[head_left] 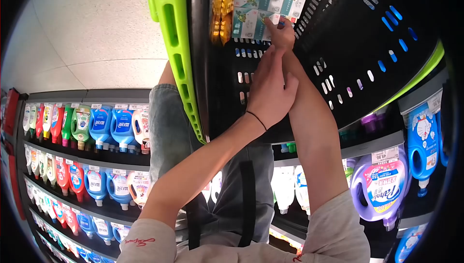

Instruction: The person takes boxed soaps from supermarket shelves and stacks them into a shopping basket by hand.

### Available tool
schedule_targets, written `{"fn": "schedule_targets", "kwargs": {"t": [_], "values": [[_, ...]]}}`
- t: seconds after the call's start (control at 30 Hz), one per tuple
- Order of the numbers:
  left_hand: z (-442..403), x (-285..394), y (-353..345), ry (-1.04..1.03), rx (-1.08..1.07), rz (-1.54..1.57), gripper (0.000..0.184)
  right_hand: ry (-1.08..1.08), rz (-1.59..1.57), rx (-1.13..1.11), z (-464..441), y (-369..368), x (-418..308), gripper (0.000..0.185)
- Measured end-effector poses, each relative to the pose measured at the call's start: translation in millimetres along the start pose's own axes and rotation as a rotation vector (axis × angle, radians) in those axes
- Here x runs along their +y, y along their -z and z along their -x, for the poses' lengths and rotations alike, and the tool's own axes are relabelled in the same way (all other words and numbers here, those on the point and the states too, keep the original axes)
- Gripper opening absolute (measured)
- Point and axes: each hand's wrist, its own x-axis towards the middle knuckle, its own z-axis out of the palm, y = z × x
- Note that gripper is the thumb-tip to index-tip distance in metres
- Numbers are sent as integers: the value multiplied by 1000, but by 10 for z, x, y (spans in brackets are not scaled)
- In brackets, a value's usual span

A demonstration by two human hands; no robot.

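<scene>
Both arms stretch toward the far side. The left forearm (208, 159) slants rightward, its grip (274, 86) crossing the right forearm (316, 123), fingers extended, thumb spread. The right grip (284, 37) reaches farther, thumb and bent fingers apart.

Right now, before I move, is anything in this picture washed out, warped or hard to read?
Head view: pale floor nearly washed out by bright light; black basket so dark that its inner detail is lost; shelves bowed by wide-lens distortion; black vignetting at the corners; fine print on the teal-and-white boxes too small to read.
</scene>
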Motion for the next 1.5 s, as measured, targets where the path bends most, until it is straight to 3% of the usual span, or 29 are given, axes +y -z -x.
{"fn": "schedule_targets", "kwargs": {"t": [0.1, 0.23, 0.3, 0.33, 0.4, 0.53, 0.83, 1.03, 1.5], "values": [[-20, 51, 40, 9, -14, 66, 48, 12, 36, -54, -71, -25, 23, 59], [3, 74, 58, 54, -44, 68, 47, 170, 145, 183, 217, -96, 62, 66], [9, 119, 82, 80, -62, 90, 47, 590, 283, 273, 322, -101, 83, 62], [5, 135, 91, 102, -79, 107, 47, 595, 287, 273, 381, -106, 100, 62], [6, 116, 86, 55, -48, 95, 46, 860, 534, 185, 502, -105, 136, 70], [-14, 68, 84, -48, 31, 72, 45, 888, 647, 88, 594, -161, 144, 65], [-15, 61, 119, -15, 44, 100, 44, 704, 756, 48, 621, -360, 67, 74], [-5, 91, 135, 0, 12, 100, 45, 742, 553, 87, 553, -282, 55, 67], [-41, 124, 184, 14, 25, 177, 47, 801, 668, -66, 433, -274, 21, 66]]}}
